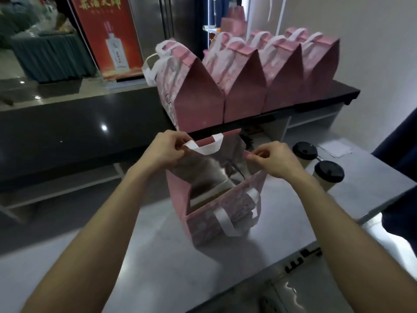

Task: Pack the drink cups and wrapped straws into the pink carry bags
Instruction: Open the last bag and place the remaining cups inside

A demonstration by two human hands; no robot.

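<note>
Clearly both sets of fingers are pinched on the rim of the open pink carry bag (216, 199): left hand (168, 147) at the far white handle, right hand (274, 160) at the side edge. It stands on the grey counter (158, 256); thin, foil-lined, probably light and floppy, best held by its rim. Two lidded drink cups (316, 163) wait beside it.

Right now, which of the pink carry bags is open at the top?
The pink bag on the grey counter, held open by both hands. The closed bags stand in a row on the black ledge behind.
</note>
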